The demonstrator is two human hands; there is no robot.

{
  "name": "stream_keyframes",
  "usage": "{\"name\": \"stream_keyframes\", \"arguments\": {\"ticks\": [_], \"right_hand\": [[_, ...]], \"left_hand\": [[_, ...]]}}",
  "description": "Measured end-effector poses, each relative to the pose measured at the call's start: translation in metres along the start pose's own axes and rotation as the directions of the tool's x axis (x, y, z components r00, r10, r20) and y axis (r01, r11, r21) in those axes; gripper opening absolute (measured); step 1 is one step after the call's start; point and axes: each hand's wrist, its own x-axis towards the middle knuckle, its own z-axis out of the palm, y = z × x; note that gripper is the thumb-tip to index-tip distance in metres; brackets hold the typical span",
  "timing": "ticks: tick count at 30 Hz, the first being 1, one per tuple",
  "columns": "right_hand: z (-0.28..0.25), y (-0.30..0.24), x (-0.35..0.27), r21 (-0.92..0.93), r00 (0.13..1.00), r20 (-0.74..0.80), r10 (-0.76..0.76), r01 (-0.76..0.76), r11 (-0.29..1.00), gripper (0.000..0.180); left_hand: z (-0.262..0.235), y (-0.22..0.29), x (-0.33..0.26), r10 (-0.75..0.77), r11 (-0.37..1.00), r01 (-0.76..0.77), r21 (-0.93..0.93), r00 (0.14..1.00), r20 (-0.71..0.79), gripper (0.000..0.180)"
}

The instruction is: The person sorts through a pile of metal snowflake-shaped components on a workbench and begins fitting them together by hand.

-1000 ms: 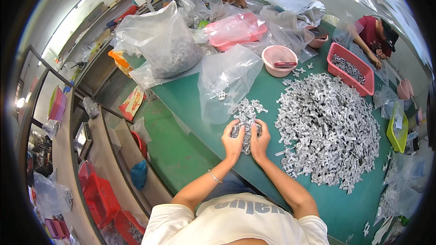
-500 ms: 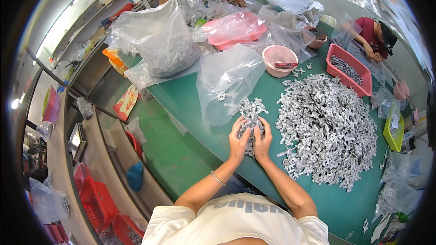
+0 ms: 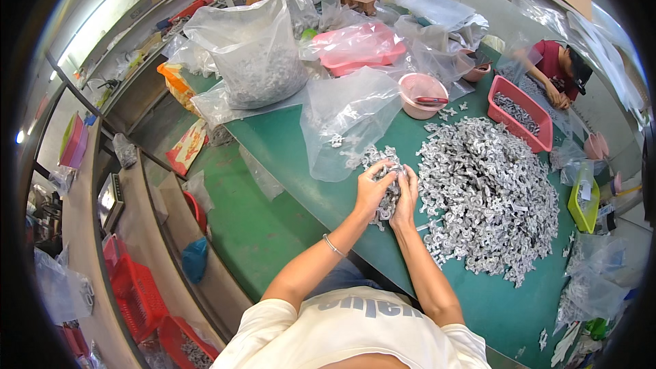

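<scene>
Both forearms reach over the near edge of the green counter (image 3: 287,140), converging so that the 2 hands meet at a small heap of grey metal parts (image 3: 388,203) on the counter surface. The left hand (image 3: 371,193) angles up and to the right, knuckles raised, fingers curled over the heap; a bracelet (image 3: 333,244) encircles its wrist. The right hand (image 3: 404,199) stands nearly upright along the heap's right side, fingers extended and slightly bent. The fingertips of both hands converge at the top of the heap. Each grip is partly closed; whether either has hold of a part cannot be determined. The large pile of like parts (image 3: 488,198) lies just right of the right hand; a clear plastic bag (image 3: 348,119) lies beyond the left hand.
</scene>
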Motion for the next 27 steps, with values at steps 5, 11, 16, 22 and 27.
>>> {"name": "stream_keyframes", "arguments": {"ticks": [5,11,16,22,27], "right_hand": [[0.009,-0.011,-0.004,0.030,0.996,0.066,0.063,-0.065,0.997,0.044],[0.013,-0.009,-0.004,-0.108,0.995,0.078,-0.057,0.065,0.992,0.052],[0.007,-0.005,0.000,-0.248,0.967,0.117,-0.225,0.248,0.937,0.059],[0.026,-0.011,-0.006,-0.553,0.899,0.130,-0.417,0.415,0.723,0.059],[0.030,-0.015,-0.004,-0.489,0.876,0.020,-0.481,0.428,0.760,0.058]], "left_hand": [[-0.002,0.000,0.004,-0.228,0.909,0.200,-0.366,0.973,-0.035,0.023],[-0.006,0.005,0.002,-0.284,0.880,0.256,-0.400,0.959,-0.012,0.029],[0.004,0.010,0.004,-0.340,0.753,0.285,-0.593,0.940,0.020,0.029],[-0.001,0.000,0.008,-0.342,0.575,0.281,-0.769,0.936,0.086,0.015],[0.018,0.024,0.001,-0.210,0.779,0.168,-0.605,0.978,0.001,0.021]]}}
